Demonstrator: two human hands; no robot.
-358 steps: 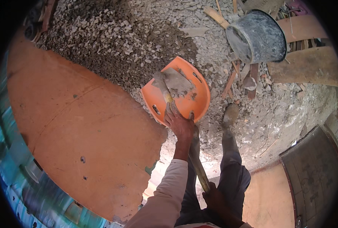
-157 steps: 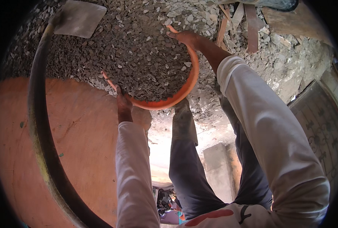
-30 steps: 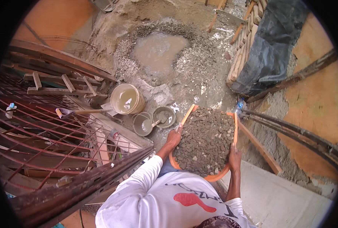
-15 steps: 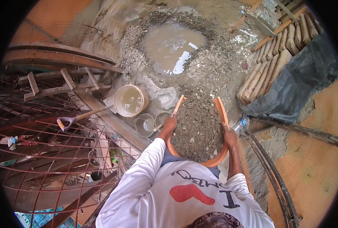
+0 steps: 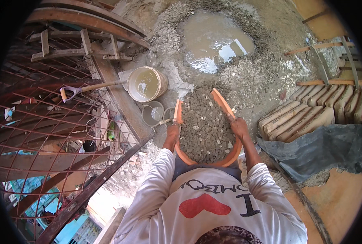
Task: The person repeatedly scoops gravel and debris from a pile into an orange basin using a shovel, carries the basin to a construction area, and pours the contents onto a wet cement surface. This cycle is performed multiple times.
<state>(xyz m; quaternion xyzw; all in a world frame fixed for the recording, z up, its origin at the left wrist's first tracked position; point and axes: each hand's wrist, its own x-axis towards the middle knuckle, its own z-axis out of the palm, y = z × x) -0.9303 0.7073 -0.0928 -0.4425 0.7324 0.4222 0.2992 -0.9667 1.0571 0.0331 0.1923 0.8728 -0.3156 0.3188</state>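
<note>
In front of my body I carry an orange tub [image 5: 224,102] with a gap in its rim at the far side. Grey gravel mix [image 5: 205,134] fills it, and the mix reaches up to that gap. My left hand [image 5: 172,136] is closed on the tub's left rim. The right hand [image 5: 239,127] grips the opposite rim. Both sets of fingers are partly hidden by the rim. Beyond the tub lies a muddy puddle [image 5: 213,38], ringed by loose gravel [image 5: 246,79].
To the left stand a large bucket of cloudy water [image 5: 163,87], a smaller bucket [image 5: 152,118] and a shovel [image 5: 95,86] resting near rusty rebar mesh [image 5: 38,126]. Stacked paper sacks [image 5: 287,118] and a dark tarp [image 5: 311,154] lie to the right. A dark bar [image 5: 87,195] slants at lower left.
The view has turned, so the puddle and sacks sit differently in the picture. The tub's gap now shows higher on the right side. Both hands keep their hold on the rim.
</note>
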